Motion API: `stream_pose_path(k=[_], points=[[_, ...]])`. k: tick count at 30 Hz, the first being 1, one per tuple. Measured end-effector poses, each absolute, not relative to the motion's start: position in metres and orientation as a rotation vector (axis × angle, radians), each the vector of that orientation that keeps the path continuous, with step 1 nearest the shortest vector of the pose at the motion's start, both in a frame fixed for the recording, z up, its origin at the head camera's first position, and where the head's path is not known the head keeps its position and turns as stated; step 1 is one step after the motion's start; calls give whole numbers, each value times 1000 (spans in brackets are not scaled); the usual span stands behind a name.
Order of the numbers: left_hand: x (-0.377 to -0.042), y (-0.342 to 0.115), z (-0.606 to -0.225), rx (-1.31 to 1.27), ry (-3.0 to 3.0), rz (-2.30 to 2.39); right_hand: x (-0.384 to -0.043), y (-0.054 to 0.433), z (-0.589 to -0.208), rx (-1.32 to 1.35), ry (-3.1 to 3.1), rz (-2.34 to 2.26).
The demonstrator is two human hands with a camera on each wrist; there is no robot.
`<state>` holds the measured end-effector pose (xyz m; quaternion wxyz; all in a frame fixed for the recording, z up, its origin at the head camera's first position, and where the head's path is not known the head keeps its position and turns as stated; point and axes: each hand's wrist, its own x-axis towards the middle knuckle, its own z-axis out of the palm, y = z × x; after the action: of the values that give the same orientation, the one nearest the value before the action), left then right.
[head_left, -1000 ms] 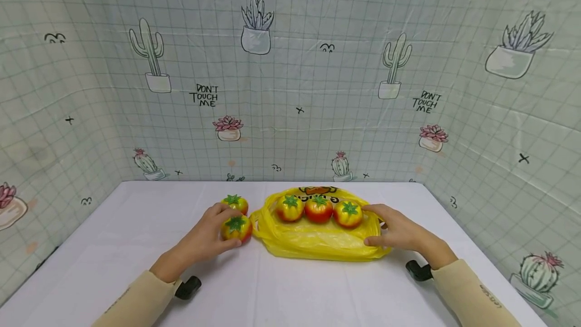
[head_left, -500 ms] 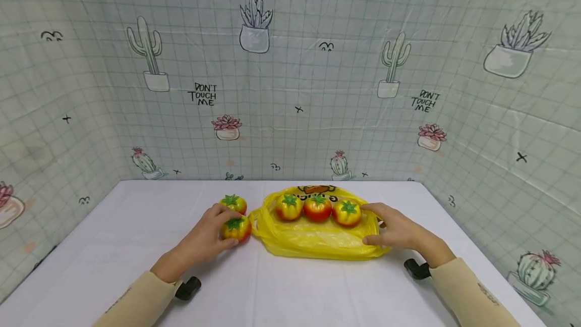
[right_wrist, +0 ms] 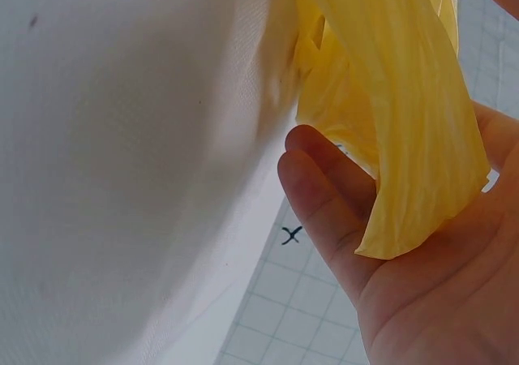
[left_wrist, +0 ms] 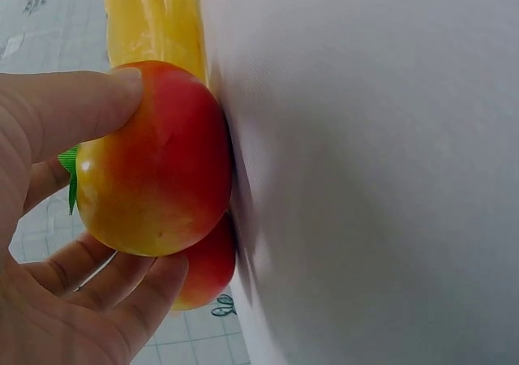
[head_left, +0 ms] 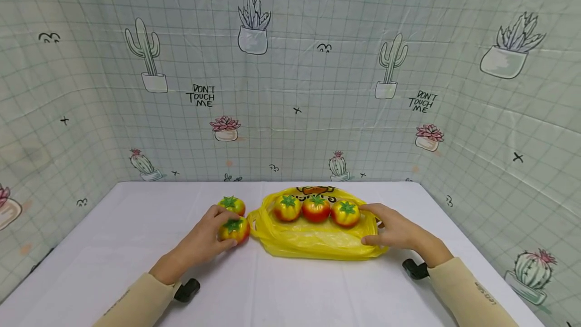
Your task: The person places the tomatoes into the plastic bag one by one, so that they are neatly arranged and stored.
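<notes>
My left hand (head_left: 204, 236) holds a yellow-red toy tomato (head_left: 236, 230) between thumb and fingers, left of a yellow plastic bag (head_left: 308, 246). In the left wrist view this tomato (left_wrist: 162, 170) sits against the white cloth. Just behind it stands a second tomato (head_left: 232, 204). Three more lie in a row on the bag: a left one (head_left: 287, 210), a middle one (head_left: 316, 211) and a right one (head_left: 345, 216). At the bag's right end is my right hand (head_left: 397, 228), fingers loosely spread. In the right wrist view a bag handle (right_wrist: 422, 162) hangs across the palm.
A white-covered table (head_left: 290, 291) carries everything. Patterned cloth walls (head_left: 272, 79) stand behind it and on both sides. Black wrist mounts (head_left: 187, 290) are strapped at both sleeve ends.
</notes>
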<state>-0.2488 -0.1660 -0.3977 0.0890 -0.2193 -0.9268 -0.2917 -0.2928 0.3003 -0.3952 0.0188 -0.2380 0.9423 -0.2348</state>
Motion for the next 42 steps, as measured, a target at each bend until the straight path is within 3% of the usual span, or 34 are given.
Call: stream_pose_path(k=[42], points=[[-246,-168,-384,-779,-2617,-855,-294,301,-397,-731,2931,-717]])
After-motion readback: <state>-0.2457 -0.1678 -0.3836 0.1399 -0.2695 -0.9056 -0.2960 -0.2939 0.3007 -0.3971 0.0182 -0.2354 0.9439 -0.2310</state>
